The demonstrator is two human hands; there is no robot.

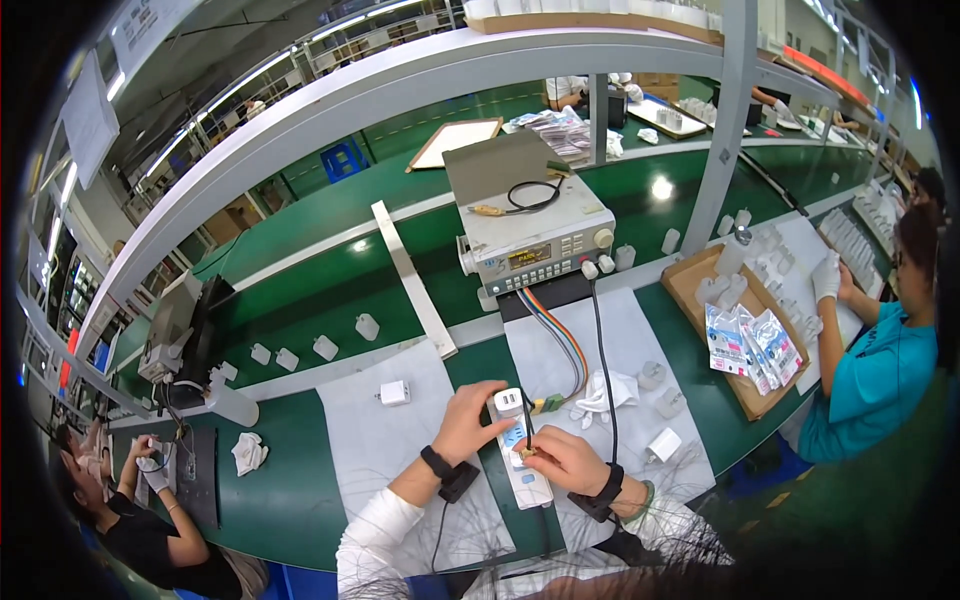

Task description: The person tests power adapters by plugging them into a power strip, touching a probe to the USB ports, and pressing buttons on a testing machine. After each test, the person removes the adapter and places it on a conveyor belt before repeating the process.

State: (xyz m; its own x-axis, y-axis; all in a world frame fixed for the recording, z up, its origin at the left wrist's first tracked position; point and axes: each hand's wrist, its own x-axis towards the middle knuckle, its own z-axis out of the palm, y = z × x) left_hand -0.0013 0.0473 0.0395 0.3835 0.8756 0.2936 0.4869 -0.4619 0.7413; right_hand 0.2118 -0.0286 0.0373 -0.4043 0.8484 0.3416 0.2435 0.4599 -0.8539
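A white power strip [534, 492] lies lengthwise in front of me, with a white two-port USB charger [508, 402] at its far end. My left hand [468, 422] closes around the charger from the left, thumb and fingers against its sides. Over the strip's middle, my right hand [570, 462] pinches a small brass-coloured cable plug [526, 454]; its tip is partly hidden by the fingers. A green-yellow connector [548, 403] on a rainbow ribbon cable [562, 340] lies just beyond my hands. Black wristbands are on both wrists.
A grey bench meter [535, 235] stands beyond, a black cable [603, 350] running from it. Loose chargers [395, 392] [663, 445] lie on white sheets either side. At right are a cardboard tray [763, 385] and a co-worker in teal [870, 370]; another person [150, 530] sits left.
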